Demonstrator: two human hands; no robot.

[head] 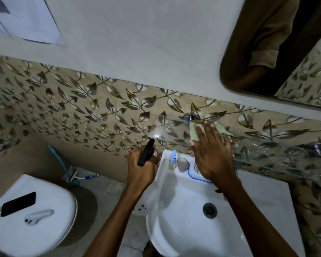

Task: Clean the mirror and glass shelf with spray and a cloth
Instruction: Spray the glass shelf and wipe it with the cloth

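Right hand [213,156] flat (fingers straight) presses cloth [195,132] onto glass shelf [163,130].

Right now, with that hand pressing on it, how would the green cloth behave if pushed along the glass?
The green cloth looks thin and floppy, likely bunching at its edges. Under the flat right hand it should slide easily, since the glass shelf looks smooth.

Around the white sink [183,229], leaf-patterned tiles [72,108] band the plain pale wall [137,34] behind, a white toilet [35,229] stands left on dim tiled floor [109,191].
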